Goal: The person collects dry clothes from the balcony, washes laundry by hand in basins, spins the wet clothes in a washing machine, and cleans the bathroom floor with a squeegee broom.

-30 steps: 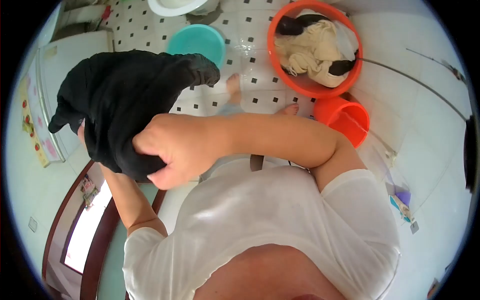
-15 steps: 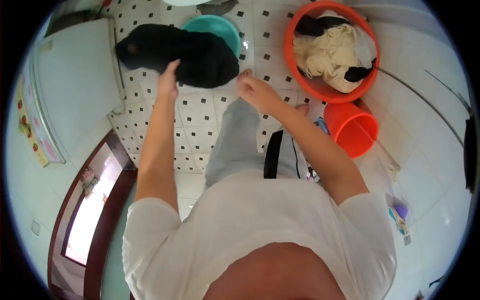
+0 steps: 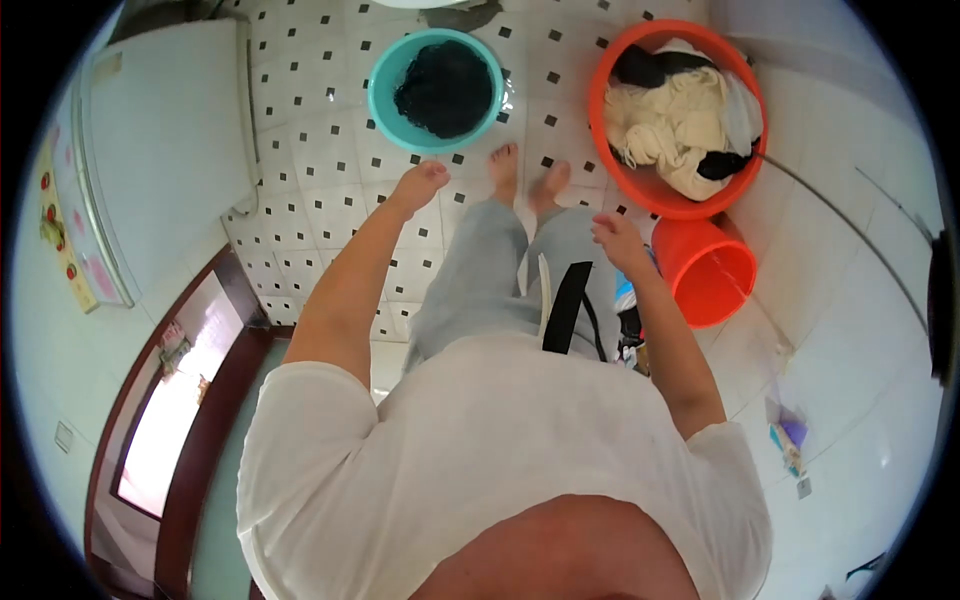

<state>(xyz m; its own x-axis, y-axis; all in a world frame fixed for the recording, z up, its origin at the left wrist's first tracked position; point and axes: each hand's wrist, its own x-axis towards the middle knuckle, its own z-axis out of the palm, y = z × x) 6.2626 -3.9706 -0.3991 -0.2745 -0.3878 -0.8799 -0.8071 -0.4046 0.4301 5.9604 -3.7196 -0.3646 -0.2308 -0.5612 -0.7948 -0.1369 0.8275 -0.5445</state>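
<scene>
A black garment [image 3: 446, 90] lies bunched inside the turquoise basin [image 3: 382, 112] on the tiled floor. My left hand [image 3: 422, 186] hangs in the air just this side of the basin, loosely open and holding nothing. My right hand [image 3: 620, 240] is beside my right leg, near the red bucket, its fingers slightly curled and apart with nothing in them. Neither hand touches the garment or the basin.
At the right stands a large orange-red tub [image 3: 600, 130] with cream, white and black laundry [image 3: 675, 110]. A red bucket [image 3: 705, 270] lies tipped beside it. A white appliance [image 3: 170, 140] is at the left. My bare feet are between basin and tub.
The black garment, held up by my left hand before, is now down in the basin. My left hand has let go and moved right; my right hand has drawn back toward my right side.
</scene>
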